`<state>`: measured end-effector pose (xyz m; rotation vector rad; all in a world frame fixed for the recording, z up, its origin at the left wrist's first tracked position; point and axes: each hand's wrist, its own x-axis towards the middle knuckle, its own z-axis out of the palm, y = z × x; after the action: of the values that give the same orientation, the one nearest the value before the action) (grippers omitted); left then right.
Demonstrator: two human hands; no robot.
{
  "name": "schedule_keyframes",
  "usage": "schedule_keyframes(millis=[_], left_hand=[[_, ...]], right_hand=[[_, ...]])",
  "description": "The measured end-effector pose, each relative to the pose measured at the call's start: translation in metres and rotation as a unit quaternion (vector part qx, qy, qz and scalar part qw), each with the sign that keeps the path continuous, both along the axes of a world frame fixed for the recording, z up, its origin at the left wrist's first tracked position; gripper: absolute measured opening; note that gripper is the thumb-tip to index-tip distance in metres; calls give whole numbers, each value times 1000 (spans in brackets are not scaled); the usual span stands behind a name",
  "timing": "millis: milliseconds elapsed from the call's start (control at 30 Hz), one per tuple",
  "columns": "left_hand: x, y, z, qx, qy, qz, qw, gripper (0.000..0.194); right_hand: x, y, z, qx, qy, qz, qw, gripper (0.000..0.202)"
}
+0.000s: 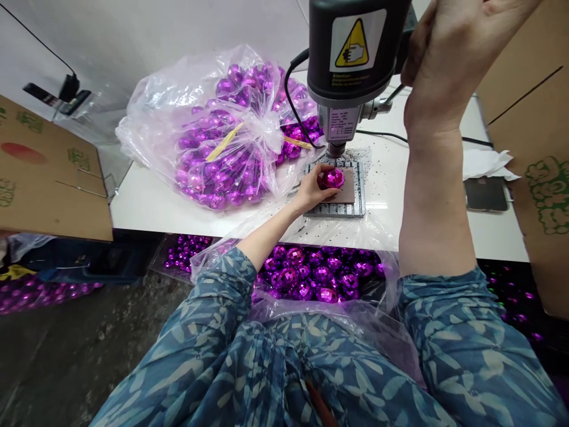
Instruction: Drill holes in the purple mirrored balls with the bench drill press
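My left hand (315,188) pinches a shiny magenta faceted ball (333,178) between thumb and fingers. The ball rests on a brown square pad (347,193) on the grey slotted base (359,204) of a small drill press. Directly above the ball is the machine's chuck (336,149), under the black motor housing (355,50) with a yellow warning label. My right hand (438,53) is raised at the machine's right side, its fingers bent behind the housing's edge; what they grip there is hidden.
A tied clear bag (222,154) of purple balls lies left of the machine. Below the table edge is an open bag of balls (311,276). A phone (486,194) and white tissue (486,165) lie right. Cardboard boxes flank the table. Dark shavings surround the base.
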<state>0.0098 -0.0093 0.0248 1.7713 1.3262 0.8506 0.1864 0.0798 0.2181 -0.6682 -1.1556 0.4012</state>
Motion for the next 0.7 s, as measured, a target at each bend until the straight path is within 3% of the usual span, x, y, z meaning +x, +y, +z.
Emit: schedule_keyframes(millis=[100, 233, 400, 700], left_hand=[[-1, 1, -4, 8, -10, -5, 1000, 63], [-1, 2, -7, 17, 5, -11, 1000, 64], [-2, 1, -3, 18, 16, -17, 1000, 65], [-2, 2, -8, 13, 0, -17, 1000, 62]], right_hand=[[-4, -7, -11, 130, 56, 0, 990, 51], [-9, -30, -26, 211, 66, 9, 975, 68], [-14, -60, -40, 207, 74, -52, 974, 79], [-11, -61, -69, 171, 41, -97, 980, 76]])
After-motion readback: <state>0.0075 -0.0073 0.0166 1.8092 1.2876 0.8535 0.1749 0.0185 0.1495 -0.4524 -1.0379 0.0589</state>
